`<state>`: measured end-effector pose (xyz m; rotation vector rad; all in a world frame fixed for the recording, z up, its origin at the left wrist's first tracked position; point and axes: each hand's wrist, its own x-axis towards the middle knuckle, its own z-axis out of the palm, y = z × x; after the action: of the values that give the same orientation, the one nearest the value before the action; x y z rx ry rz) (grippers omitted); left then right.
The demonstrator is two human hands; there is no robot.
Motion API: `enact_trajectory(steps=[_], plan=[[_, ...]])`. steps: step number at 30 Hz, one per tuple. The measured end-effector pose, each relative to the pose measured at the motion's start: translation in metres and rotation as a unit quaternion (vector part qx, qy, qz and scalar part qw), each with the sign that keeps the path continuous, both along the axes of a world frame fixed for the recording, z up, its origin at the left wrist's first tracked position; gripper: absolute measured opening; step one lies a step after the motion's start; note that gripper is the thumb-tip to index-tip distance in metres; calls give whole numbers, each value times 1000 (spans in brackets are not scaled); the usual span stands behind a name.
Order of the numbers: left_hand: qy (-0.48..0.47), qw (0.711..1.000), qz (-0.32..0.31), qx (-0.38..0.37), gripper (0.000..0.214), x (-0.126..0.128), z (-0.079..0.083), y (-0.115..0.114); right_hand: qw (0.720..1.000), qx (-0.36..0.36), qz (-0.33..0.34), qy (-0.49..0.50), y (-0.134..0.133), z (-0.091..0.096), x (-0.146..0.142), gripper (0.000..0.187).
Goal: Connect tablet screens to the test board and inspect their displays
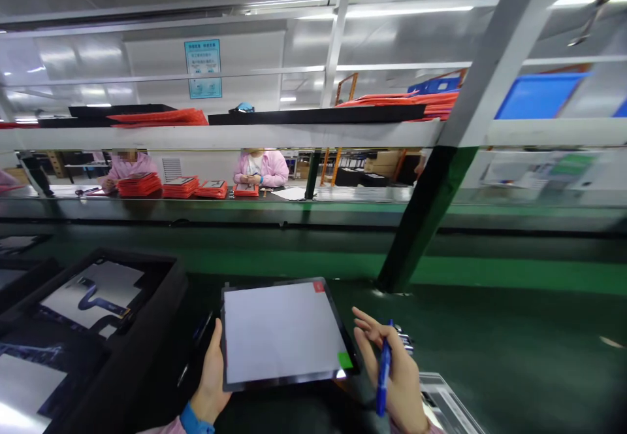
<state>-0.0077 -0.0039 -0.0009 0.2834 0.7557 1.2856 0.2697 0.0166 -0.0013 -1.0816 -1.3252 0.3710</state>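
My left hand (209,382) grips the left edge of a tablet screen panel (284,333), which is tilted up toward me. The panel has a pale grey face, a dark border, a red sticker (318,286) at its upper right and a green sticker (345,360) at its lower right. Just right of the panel, my right hand (404,388) holds a blue marker (385,372) between its fingers. This hand looks apart from the panel. Small shiny items (404,340) lie behind it, partly hidden. A blue band (194,419) circles my left wrist.
On the left stands a black foam tray (169,283) holding a screen with a ribbon cable (100,303). A slanted post (421,225) rises from the green bench (514,329). A flat framed item (455,408) lies lower right. Co-workers (267,167) sit beyond, near red stacks (140,184).
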Motion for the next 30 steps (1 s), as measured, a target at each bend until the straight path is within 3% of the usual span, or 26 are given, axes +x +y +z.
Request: enact_trajectory(steps=[4, 8, 11, 13, 15, 19, 24, 30], plan=[[12, 1000, 26, 3, 64, 3, 4, 0, 973, -111, 145, 140, -11, -5, -2, 33], [57, 997, 44, -2, 65, 10, 15, -4, 967, -122, 183, 129, -20, -6, -3, 35], [98, 995, 36, 5, 63, 12, 24, -9, 981, -91, 128, 115, -24, -10, 21, 33], [115, 993, 25, 7, 62, 12, 25, -11, 995, -61, 9, 76, -25, -18, 52, 30], [135, 991, 19, -6, 62, 10, 23, -11, 989, -61, -124, -55, -26, -31, 85, 24], [151, 987, 31, -50, 63, 8, 20, -8, 980, -87, -84, -156, -28, -54, 123, 24], [188, 980, 55, -45, 64, 12, 25, -11, 954, -87, -34, -285, -29, -58, 121, 25], [142, 988, 35, -40, 62, 9, 17, -12, 944, -82, -32, -318, -27, -60, 120, 25]])
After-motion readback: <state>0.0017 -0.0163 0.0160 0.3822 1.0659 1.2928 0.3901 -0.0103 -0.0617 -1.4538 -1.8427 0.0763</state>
